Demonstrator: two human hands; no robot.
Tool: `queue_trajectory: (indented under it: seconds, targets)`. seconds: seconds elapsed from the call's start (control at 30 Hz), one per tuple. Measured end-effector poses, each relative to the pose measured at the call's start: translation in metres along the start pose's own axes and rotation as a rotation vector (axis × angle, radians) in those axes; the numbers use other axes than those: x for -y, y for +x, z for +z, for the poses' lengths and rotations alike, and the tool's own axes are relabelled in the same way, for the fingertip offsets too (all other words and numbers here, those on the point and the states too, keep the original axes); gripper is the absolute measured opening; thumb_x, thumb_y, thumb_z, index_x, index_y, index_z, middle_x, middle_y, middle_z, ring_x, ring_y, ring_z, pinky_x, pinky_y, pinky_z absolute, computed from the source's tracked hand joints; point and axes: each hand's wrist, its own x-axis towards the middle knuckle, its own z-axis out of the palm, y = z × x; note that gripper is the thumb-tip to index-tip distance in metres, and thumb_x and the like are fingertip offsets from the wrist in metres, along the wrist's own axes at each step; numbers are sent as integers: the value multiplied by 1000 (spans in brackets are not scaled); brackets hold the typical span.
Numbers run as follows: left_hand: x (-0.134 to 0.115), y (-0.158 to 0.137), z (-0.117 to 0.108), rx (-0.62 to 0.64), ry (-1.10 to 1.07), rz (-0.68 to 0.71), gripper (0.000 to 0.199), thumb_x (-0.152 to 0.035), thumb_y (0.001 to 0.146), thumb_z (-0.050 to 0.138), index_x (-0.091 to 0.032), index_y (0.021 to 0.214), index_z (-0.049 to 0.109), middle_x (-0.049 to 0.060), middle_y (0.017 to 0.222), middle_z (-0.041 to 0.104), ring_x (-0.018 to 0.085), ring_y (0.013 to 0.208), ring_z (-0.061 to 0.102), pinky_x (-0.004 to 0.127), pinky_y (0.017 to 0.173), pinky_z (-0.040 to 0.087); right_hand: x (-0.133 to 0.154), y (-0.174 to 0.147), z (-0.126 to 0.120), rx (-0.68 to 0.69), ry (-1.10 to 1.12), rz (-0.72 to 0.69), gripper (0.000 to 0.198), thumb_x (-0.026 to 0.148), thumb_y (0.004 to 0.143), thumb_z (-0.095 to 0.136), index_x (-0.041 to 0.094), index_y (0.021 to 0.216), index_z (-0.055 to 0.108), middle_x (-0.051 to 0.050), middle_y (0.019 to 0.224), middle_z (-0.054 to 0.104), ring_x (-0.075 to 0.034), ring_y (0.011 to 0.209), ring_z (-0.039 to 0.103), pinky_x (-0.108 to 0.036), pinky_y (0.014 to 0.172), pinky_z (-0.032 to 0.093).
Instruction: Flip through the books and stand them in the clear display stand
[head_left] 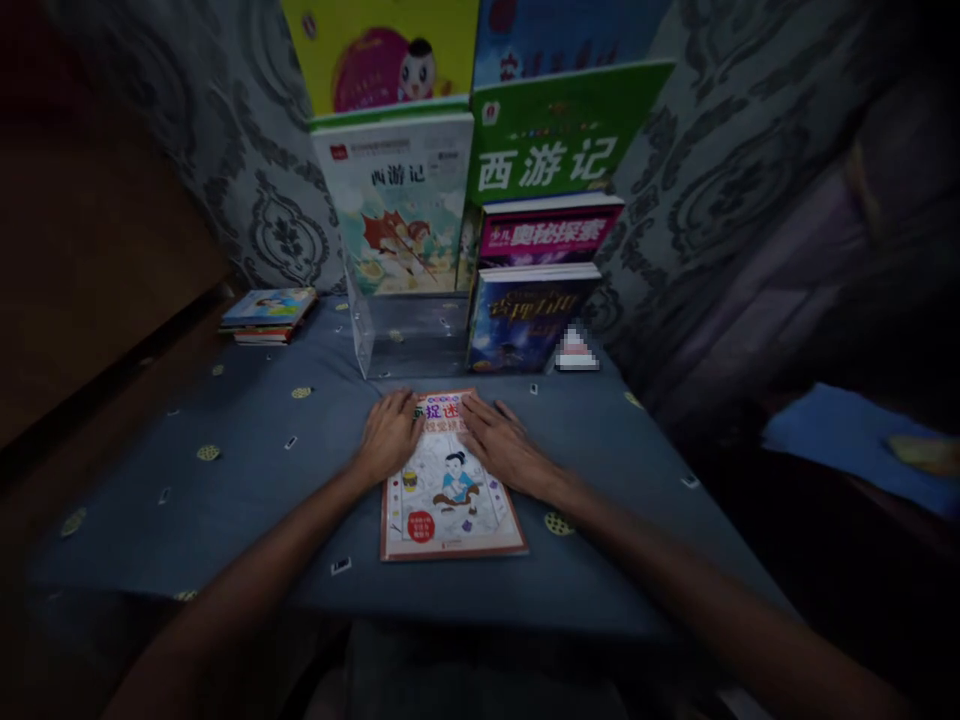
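A thin picture book (451, 510) with a white cover and reddish border lies flat on the table. Its cover shows a seated cartoon child in blue, with coloured Chinese characters along the top. My left hand (390, 432) rests over the book's upper left edge, fingers stretched out on the cover. On the opposite side, my right hand (508, 445) lies over the upper right edge, its fingers extended and flat. Both hands hide parts of the title. Neither hand is wrapped round anything.
Behind the book stands a clear acrylic rack (409, 335) with several upright books, among them a green one (551, 135) and a dark blue one (525, 318). A small book stack (270, 312) sits at the table's left back. Patterned cloth covers the table (262, 500).
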Motion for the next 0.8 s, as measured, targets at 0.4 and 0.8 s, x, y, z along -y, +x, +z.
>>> queue_trajectory:
  seconds: [0.4, 0.8]
  targets:
    - [-1, -1, 0, -6, 14, 17, 42, -30, 102, 42, -9, 133, 61, 19, 139, 62, 31, 127, 58, 46, 110, 45, 24, -79, -15, 11, 163, -92, 55, 37, 104, 44, 14, 155, 42, -17, 160, 42, -28, 152, 34, -57, 123, 31]
    - [1, -2, 0, 6, -14, 21, 43, -31, 102, 40, -11, 134, 60, 17, 141, 61, 31, 128, 57, 46, 110, 45, 49, -141, -21, 4, 188, -108, 51, 23, 106, 38, 23, 158, 37, -10, 158, 47, -23, 149, 40, -53, 122, 36]
